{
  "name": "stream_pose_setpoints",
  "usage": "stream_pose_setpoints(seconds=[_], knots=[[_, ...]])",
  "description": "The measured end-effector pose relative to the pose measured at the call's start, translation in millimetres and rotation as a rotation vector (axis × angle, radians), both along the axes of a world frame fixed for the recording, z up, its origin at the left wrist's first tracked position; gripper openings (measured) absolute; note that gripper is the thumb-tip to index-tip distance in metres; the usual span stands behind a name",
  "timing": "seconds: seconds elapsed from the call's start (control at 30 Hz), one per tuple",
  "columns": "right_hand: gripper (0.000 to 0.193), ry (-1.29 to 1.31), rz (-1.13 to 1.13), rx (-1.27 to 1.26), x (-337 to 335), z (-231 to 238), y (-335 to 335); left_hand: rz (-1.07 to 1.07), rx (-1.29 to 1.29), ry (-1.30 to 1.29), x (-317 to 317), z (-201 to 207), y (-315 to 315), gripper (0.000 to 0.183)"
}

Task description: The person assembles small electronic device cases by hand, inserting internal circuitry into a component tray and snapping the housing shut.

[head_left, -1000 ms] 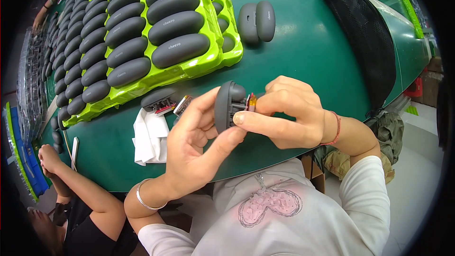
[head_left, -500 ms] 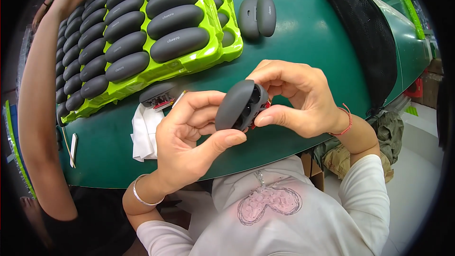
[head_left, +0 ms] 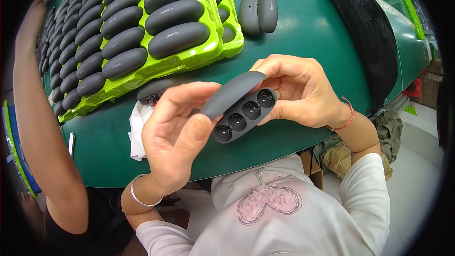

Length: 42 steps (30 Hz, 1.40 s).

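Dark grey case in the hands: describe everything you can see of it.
The dark grey case is a long oval shell, matte and plastic-looking. Its smooth, curved lid stands open, showing a row of four round, glossy black recesses in the base; their contents are hard to make out. It slants, its right end higher in the picture, over the green table. The left hand holds its left end and the right hand its right end.
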State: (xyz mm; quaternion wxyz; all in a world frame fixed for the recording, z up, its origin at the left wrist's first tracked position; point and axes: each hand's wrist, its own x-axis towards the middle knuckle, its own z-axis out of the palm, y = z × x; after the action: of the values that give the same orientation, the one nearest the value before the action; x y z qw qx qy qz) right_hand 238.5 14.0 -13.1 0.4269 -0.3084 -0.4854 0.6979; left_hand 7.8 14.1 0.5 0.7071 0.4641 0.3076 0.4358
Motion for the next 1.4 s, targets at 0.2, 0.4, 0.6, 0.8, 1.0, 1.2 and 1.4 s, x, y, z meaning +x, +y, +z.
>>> stream_pose_setpoints(seconds=[0.2, 0.4, 0.6, 0.8, 1.0, 1.2, 1.4], knots=[[0.029, 0.062, 0.036, -0.006, 0, -4, -1, -0.103, -0.011, -0.056, -4, -1, 4, 0.041], [0.029, 0.092, 0.054, -0.066, 1, 0, 0, -0.131, -0.050, -0.085, -5, -2, 4, 0.044], [0.030, 0.071, 0.044, -0.073, 0, -1, -1, -0.110, -0.119, -0.062, -5, 2, 4, 0.046], [0.030, 0.089, 0.051, -0.018, 2, -3, 0, -0.133, -0.177, -0.053, -6, 1, 6, 0.051], [0.029, 0.097, 0.044, 0.008, 1, -6, 0, -0.106, -0.027, -0.052, -4, -5, 4, 0.049], [0.030, 0.086, 0.037, 0.064, 1, -9, 0, -0.112, -0.065, -0.077, -5, -1, 5, 0.048], [0.031, 0.091, 0.013, 0.087, 1, -9, 0, -0.112, -0.033, -0.087, -6, -1, 5, 0.049]])
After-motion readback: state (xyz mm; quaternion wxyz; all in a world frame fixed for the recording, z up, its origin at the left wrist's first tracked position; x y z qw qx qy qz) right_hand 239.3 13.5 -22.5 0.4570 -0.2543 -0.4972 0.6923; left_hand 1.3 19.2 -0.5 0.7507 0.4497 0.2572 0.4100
